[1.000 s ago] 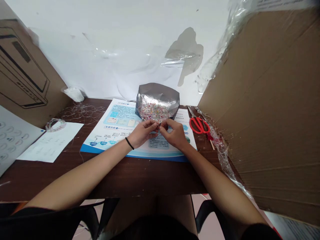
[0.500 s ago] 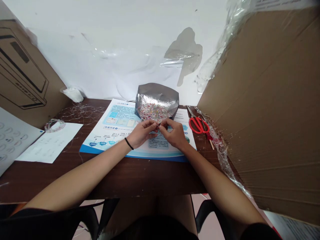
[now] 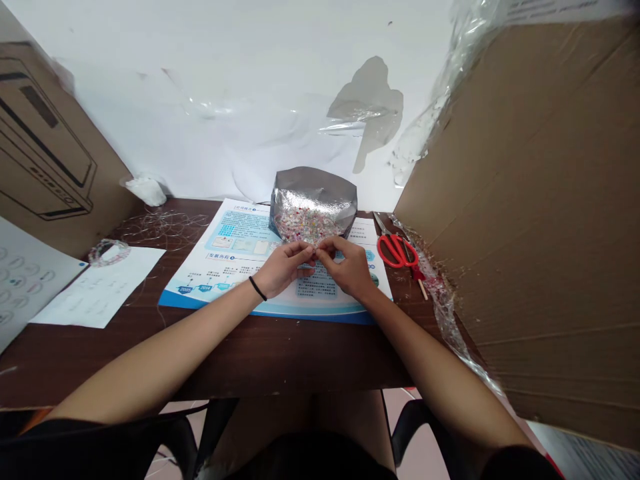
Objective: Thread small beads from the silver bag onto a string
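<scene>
tiny piece (image 3: 316, 252), too small to identify | pinched above printed leaflet (image 3: 240, 230), just before foil pouch (image 3: 313, 190) | left hand (image 3: 285, 269), right hand (image 3: 350, 270): both grasping it by fingertips | done: bead loop (image 3: 109, 253) lies left of leaflet | left: many beads (image 3: 306, 225) in pouch

Bare hands pinched together at centre, arms reaching far from the body.
Left hand (image 3: 284, 269) and right hand (image 3: 350, 270) face each other, backs up, fingertips (image 3: 307, 249) touching; anything between them is too small to tell. Left forearm (image 3: 165, 347) and right forearm (image 3: 430, 370) angle inward from the near corners. A black band (image 3: 257, 288) circles the left wrist (image 3: 267, 283).
</scene>
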`<state>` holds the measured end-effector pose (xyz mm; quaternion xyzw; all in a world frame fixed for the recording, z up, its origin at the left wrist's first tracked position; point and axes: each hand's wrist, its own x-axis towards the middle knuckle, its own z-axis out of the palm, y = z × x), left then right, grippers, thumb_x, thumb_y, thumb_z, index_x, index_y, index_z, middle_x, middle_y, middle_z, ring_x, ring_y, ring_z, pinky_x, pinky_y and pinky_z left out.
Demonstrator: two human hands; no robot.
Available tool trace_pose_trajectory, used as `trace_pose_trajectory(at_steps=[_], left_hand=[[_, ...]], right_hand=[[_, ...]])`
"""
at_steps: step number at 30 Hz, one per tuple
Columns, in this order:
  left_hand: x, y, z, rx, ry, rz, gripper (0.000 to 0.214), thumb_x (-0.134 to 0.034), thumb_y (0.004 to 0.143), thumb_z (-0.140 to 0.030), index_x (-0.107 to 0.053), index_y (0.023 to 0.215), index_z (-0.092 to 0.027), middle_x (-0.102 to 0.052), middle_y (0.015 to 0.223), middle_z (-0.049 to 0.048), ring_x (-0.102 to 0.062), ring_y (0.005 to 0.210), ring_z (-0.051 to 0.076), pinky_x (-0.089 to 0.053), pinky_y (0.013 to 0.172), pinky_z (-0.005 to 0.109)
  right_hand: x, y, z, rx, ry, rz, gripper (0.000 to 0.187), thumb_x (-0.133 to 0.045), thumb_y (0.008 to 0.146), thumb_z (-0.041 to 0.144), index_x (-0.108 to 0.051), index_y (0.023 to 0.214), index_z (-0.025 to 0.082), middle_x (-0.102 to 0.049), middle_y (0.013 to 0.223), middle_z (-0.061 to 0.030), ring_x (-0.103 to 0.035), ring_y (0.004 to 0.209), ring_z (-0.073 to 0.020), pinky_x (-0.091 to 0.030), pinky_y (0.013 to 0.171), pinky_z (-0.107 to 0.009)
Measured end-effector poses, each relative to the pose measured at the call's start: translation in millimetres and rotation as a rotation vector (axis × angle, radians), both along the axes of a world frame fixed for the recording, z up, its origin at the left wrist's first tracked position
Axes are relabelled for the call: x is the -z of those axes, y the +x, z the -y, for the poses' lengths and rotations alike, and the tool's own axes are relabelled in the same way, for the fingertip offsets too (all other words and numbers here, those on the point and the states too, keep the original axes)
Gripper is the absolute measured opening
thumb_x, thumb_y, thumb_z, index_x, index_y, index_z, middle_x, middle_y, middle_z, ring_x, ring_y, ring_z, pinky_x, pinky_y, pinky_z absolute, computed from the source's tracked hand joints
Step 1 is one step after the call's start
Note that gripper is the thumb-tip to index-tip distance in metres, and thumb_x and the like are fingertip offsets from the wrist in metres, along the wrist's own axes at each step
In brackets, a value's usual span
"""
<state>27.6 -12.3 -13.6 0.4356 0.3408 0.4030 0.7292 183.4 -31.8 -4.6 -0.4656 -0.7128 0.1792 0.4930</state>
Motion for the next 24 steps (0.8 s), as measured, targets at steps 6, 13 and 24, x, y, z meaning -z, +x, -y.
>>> trace_pose_trajectory(at_steps=[6, 13, 24], left_hand=[[5.2, 0.5, -2.3, -0.030, 0.031, -0.036, 0.023, -0.071, 0.069, -0.034, -0.060, 0.074, -0.014, -0.056, 0.070, -0.0002, -0.052, 0.064, 0.007, -0.045, 0.061, 0.022], [2.8, -0.6, -3.3, -0.125, 0.257, -0.228, 0.028, -0.067, 0.072, -0.040, -0.058, 0.065, -0.014, -0.056, 0.063, 0.0007, -0.049, 0.053, 0.007, -0.043, 0.053, 0.023], [-24.6, -19.3, -8.5, -0.188, 0.117, 0.199, 0.016, -0.065, 0.072, -0.025, -0.054, 0.066, -0.015, -0.055, 0.070, 0.0009, -0.051, 0.064, 0.008, -0.044, 0.058, 0.020]], right_hand=[[2.2, 0.9, -1.5, -0.039, 0.021, 0.047, 0.006, -0.057, 0.078, 0.024, -0.060, 0.082, 0.021, -0.061, 0.067, 0.0021, -0.054, 0.063, -0.0106, -0.045, 0.065, -0.026], [3.0, 0.7, -1.7, -0.042, 0.059, 0.071, 0.006, -0.058, 0.080, 0.026, -0.062, 0.082, 0.022, -0.061, 0.069, 0.0020, -0.054, 0.064, -0.0109, -0.045, 0.066, -0.027], [8.1, 5.5, -6.7, -0.135, -0.052, 0.316, 0.006, -0.056, 0.076, 0.017, -0.062, 0.077, 0.020, -0.065, 0.080, -0.0011, -0.053, 0.081, -0.0150, -0.041, 0.076, -0.031]])
